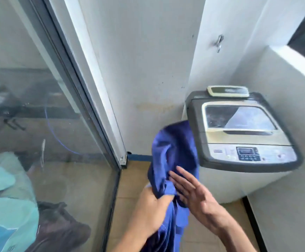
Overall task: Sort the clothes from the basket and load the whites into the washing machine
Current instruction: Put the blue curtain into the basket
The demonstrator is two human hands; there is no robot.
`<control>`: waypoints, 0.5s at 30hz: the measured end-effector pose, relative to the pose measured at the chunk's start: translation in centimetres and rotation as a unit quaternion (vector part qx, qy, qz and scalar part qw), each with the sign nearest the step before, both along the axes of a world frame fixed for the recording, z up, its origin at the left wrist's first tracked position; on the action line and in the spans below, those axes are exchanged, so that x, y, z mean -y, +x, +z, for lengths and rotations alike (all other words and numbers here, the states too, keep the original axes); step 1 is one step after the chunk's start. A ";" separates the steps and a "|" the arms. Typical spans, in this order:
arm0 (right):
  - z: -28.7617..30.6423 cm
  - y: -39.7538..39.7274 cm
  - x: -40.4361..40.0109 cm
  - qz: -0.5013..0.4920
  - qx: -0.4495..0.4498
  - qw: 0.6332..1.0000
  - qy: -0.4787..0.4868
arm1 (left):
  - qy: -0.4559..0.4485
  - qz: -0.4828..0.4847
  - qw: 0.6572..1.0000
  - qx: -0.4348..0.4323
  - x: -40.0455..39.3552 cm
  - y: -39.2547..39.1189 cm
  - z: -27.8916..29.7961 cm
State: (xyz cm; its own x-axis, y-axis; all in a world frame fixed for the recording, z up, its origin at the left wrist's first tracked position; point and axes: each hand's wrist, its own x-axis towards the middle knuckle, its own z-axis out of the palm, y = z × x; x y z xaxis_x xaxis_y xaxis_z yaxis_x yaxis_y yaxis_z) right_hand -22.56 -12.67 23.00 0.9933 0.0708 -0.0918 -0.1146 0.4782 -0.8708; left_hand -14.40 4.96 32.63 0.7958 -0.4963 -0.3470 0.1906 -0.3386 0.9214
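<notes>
Person stands by the washing machine [239, 135], lid down, small flat gadget [228, 91] resting on its back edge. Left hand [148, 206] has its grip clenched around a bunched blue garment [173, 157], which is lifted in front of the machine's left corner, the rest hanging down between the arms. Right hand [193, 193] is released, fingers straight and flat against the cloth's right side. No basket in view.

Judgement: blue is not a white, so this 1 belongs in the coloured pile, not the drum. To do it well: steady the loose cloth with the right hand, keep it off the tiled floor [129, 179], set it well apart from any whites. Lid needs opening before whites go in.
</notes>
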 end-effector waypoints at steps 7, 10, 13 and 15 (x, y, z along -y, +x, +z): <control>-1.3 -3.2 -6.6 -0.026 -0.108 0.970 -0.216 | -0.109 -0.041 0.958 -0.263 1.3 -0.1 11.7; -1.0 -3.2 -9.3 -0.009 -0.147 0.953 -0.266 | -0.173 -0.027 0.949 -0.262 3.2 1.6 14.6; 0.9 -3.7 -9.6 -0.062 -0.137 0.949 -0.278 | -0.286 0.098 0.924 -0.234 5.0 5.5 15.3; 2.4 -4.0 -9.3 -0.092 -0.123 0.955 -0.255 | -0.339 0.137 0.899 -0.243 4.7 8.0 14.7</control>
